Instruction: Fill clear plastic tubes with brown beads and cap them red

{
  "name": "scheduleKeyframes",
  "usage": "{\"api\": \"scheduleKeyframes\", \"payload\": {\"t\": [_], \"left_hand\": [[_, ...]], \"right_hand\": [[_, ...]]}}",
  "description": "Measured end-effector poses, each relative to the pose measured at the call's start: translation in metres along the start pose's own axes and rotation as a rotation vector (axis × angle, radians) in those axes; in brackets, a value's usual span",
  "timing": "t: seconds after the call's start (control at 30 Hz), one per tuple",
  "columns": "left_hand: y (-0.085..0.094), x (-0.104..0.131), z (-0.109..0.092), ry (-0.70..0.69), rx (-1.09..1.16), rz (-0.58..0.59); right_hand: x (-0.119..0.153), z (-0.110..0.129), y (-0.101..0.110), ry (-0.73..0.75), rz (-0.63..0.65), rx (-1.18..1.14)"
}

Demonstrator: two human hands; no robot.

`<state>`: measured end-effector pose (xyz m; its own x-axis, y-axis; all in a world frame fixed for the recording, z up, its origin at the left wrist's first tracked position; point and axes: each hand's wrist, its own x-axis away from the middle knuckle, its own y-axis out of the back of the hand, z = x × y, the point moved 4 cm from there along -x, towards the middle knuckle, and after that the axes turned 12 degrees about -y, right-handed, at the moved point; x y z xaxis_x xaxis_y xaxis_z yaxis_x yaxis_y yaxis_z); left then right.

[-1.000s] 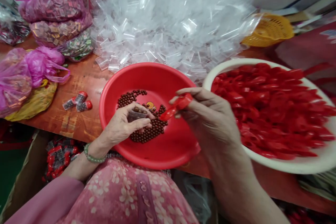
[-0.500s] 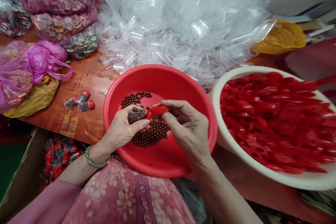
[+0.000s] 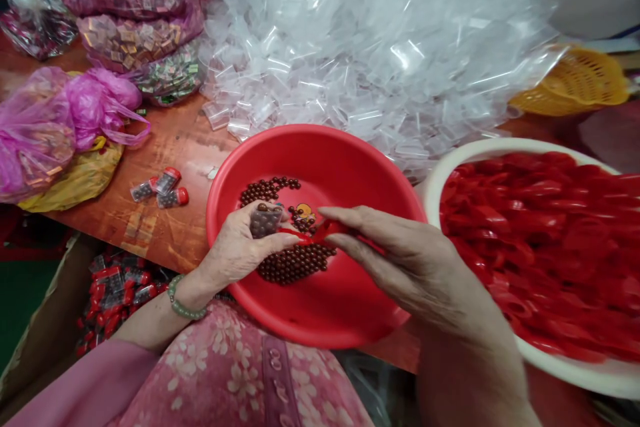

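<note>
Wears a pink garment (image 3: 227, 373) with pale, five-petalled flowers scattered over it, at the bottom centre of the frame. Has a plain mauve-purple strip (image 3: 271, 363) running down its front, with small, rounded, pinkish fastenings (image 3: 275, 358) set one below another. Shows a plain, dusty-pink sleeve (image 3: 95, 377) in the lower left of the frame, loose-looking and ending partway along the left forearm (image 3: 150, 323). Wears a bracelet (image 3: 183, 307) of round, pale green beads just above the left hand (image 3: 240, 240). Leaves the right hand (image 3: 400, 253) and right forearm (image 3: 475, 380) bare, toward the lower right of the frame.
</note>
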<state>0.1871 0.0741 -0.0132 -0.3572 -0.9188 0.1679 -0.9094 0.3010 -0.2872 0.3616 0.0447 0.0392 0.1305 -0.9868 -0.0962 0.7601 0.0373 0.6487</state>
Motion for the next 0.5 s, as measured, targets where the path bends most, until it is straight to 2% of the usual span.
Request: {"api": "scheduleKeyframes", "payload": {"t": [0.13, 0.23, 0.37, 0.5], "left_hand": [[-0.003, 0.0, 0.001, 0.022, 0.069, 0.055], [-0.005, 0.001, 0.0, 0.019, 0.115, 0.075], [-0.004, 0.003, 0.004, 0.045, 0.142, 0.074], [-0.004, 0.004, 0.005, 0.04, 0.164, 0.115]], "right_hand": [[-0.001, 0.012, 0.001, 0.134, 0.186, 0.177], [-0.002, 0.017, -0.006, 0.162, 0.273, 0.18], [-0.001, 0.02, -0.013, 0.16, 0.293, 0.08], [0.006, 0.013, -0.018, 0.056, 0.276, -0.008]]}}
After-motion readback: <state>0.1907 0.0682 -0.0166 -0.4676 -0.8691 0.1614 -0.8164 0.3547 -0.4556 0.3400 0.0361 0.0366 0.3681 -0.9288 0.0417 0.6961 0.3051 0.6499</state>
